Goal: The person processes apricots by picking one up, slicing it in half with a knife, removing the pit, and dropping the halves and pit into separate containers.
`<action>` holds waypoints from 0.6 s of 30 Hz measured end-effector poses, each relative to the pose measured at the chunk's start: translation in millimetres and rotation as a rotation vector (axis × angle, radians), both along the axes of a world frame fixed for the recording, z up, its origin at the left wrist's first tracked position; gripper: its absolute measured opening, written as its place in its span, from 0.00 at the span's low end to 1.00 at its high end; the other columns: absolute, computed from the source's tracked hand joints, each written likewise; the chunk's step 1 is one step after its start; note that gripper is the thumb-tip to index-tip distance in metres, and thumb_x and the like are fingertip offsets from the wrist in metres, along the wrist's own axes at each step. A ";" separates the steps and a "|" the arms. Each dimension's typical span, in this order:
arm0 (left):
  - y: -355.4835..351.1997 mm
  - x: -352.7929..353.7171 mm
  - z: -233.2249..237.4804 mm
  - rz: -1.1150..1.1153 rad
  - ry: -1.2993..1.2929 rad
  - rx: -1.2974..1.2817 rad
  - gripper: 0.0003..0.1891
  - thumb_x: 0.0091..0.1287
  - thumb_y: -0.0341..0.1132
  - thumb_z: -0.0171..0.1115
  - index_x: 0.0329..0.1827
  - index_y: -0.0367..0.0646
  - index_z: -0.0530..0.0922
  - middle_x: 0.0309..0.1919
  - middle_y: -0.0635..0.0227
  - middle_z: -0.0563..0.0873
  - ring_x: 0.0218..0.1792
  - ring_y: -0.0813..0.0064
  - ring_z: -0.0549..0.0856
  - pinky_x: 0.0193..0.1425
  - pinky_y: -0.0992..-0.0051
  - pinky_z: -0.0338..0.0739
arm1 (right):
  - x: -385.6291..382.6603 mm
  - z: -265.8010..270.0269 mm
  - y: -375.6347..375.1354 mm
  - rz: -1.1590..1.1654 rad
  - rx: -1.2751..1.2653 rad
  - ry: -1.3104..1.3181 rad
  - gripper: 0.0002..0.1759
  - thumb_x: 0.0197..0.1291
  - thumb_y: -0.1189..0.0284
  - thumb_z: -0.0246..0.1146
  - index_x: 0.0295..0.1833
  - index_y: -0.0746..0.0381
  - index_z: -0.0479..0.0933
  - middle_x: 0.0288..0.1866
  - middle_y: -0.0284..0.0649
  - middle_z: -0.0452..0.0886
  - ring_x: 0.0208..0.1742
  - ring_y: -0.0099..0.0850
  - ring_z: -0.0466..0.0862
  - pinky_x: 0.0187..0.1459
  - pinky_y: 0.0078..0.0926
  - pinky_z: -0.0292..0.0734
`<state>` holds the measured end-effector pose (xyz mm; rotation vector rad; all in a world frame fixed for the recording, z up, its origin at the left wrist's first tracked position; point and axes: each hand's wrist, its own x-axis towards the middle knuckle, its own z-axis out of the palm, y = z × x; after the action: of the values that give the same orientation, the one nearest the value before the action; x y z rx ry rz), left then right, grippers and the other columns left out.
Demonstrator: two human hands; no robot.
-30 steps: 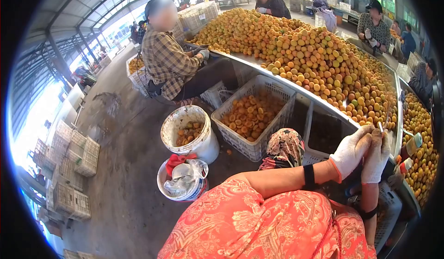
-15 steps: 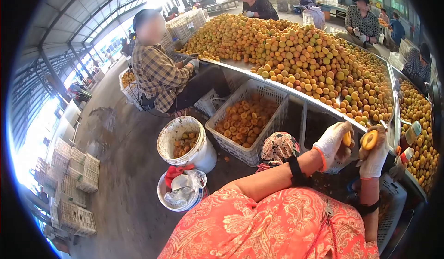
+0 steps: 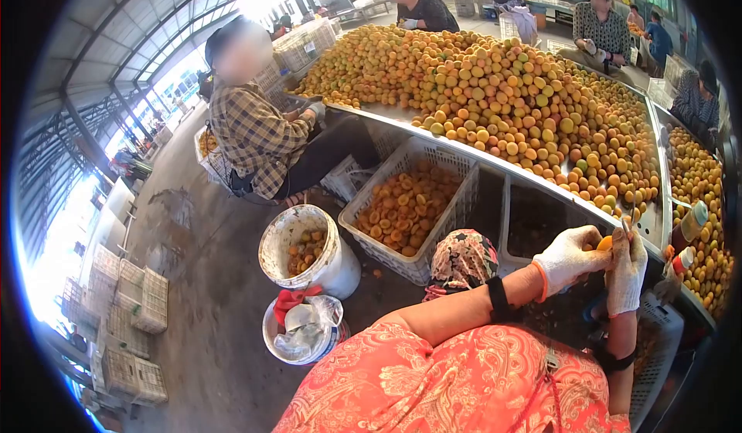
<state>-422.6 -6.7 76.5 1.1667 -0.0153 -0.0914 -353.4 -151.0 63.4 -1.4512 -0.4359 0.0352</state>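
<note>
My left hand (image 3: 573,257), in a white knit glove, is closed with its fingertips on an orange apricot (image 3: 605,243). Touching it from the right is my right hand (image 3: 627,272), gloved too, its fingers wrapped round what looks like a small knife (image 3: 624,224); a thin metal tip shows above the fingers. Whether the apricot is whole or a half is hidden by the fingers. Both hands are over the near edge of a metal table (image 3: 533,179) heaped with apricots (image 3: 495,85).
Below the table, a white crate (image 3: 371,241) holds apricot halves (image 3: 406,209). A stained white bucket (image 3: 340,267) with fruit and a smaller bucket (image 3: 272,326) with plastic bags are to the left. A grey-blue crate (image 3: 657,348) stands right. A co-worker in a checked shirt (image 3: 251,135) sits left.
Half a second ago my hands were apart, each with a cut apricot half showing. Now they meet at one apricot, and the half in my right hand is no longer visible.
</note>
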 end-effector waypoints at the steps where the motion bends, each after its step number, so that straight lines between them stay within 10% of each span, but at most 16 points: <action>1: 0.9 3.0 -1.9 -0.021 -0.011 0.041 0.14 0.66 0.40 0.70 0.43 0.42 0.75 0.22 0.73 0.77 0.17 0.83 0.74 0.19 0.82 0.66 | 2.0 -2.6 -0.6 0.006 -0.028 0.015 0.11 0.74 0.64 0.60 0.47 0.62 0.76 0.32 0.26 0.72 0.30 0.13 0.70 0.29 0.12 0.65; 11: 5.4 21.6 -40.7 0.128 -0.424 0.311 0.11 0.69 0.36 0.64 0.44 0.39 0.75 0.31 0.71 0.80 0.26 0.85 0.75 0.28 0.78 0.70 | 11.5 -8.1 14.6 0.200 0.131 0.291 0.15 0.72 0.57 0.62 0.43 0.59 0.75 0.31 0.27 0.74 0.30 0.16 0.74 0.29 0.15 0.69; 18: 18.4 43.8 -39.1 -0.034 0.158 -0.120 0.17 0.76 0.49 0.53 0.41 0.42 0.77 0.22 0.69 0.77 0.16 0.80 0.73 0.16 0.77 0.65 | 35.4 -34.6 28.9 0.027 -0.004 0.089 0.15 0.75 0.59 0.58 0.46 0.62 0.74 0.33 0.29 0.73 0.34 0.16 0.73 0.34 0.15 0.71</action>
<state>-378.8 11.7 37.4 1.0372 0.0974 -0.2098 -318.0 -122.1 28.8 -1.4420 -0.3826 0.1218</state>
